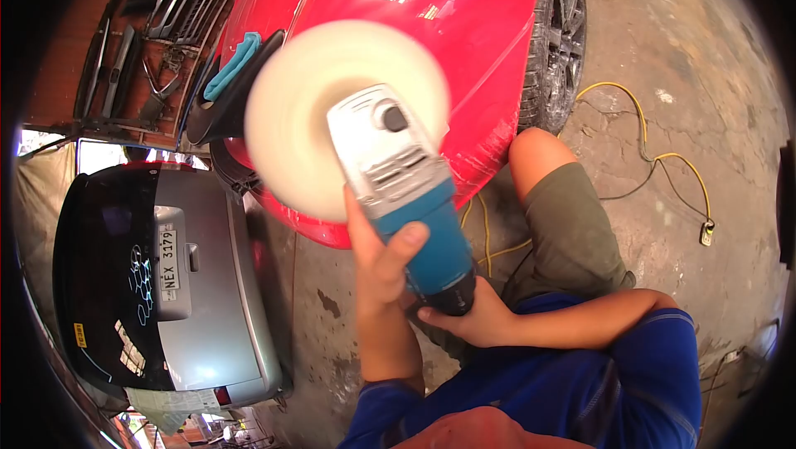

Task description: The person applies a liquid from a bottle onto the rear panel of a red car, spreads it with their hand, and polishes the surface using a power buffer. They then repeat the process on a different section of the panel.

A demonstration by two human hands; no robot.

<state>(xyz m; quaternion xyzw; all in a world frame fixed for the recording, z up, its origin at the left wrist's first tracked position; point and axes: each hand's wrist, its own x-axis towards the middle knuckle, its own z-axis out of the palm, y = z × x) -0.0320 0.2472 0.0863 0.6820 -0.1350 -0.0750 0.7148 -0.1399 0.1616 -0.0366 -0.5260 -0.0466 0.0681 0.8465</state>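
Note:
A teal and silver polisher with a broad, pale round pad is held in both hands. Near its metal head, my left hand is closed around the body, thumb across the top. My right hand wraps the black rear end of the tool. Motion smears the pad, which overlaps the front corner of a red car in this view. Glossy reflections lie across the car's red paint, and pale smears show low on its bumper near the wheel.
A front wheel stands beside my bent knee. Yellow cord runs over the concrete floor to a socket end. Left of me is a silver vehicle's rear. A turquoise cloth rests on a black part, near racked car trim.

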